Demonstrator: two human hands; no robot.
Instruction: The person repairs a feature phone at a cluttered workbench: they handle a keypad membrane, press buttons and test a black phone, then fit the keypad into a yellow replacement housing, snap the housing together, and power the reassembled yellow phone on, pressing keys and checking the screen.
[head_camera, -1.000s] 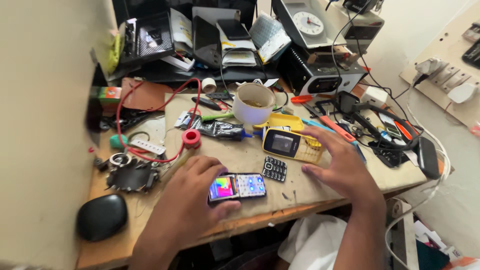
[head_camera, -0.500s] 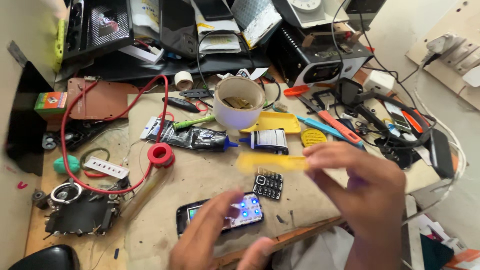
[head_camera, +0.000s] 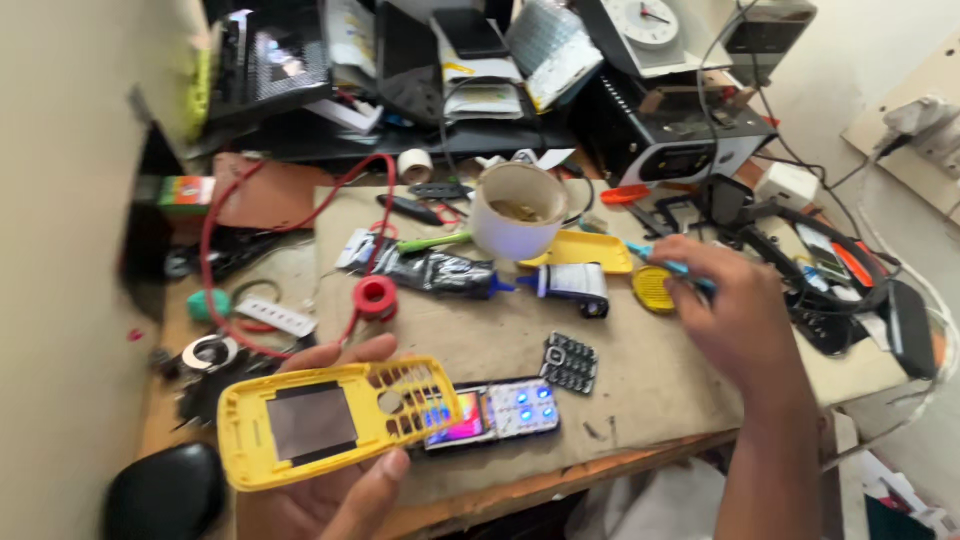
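left hand (head_camera: 330, 480): yellow cover (head_camera: 335, 420) gripped, long axis left-right | right hand (head_camera: 735, 320): blue tool (head_camera: 660, 262) pinched, well right of cover | phone (head_camera: 495, 412) just beside cover, nearer left hand

The yellow phone cover (head_camera: 335, 420) hides the left end of the lit phone (head_camera: 495, 412). The left hand (head_camera: 335, 490) runs off the bottom edge, and the right hand (head_camera: 735, 315) conceals most of the blue tool (head_camera: 655, 260).

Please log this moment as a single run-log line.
left hand: holds yellow phone cover | right hand: grips blue tool | lit phone: on bench
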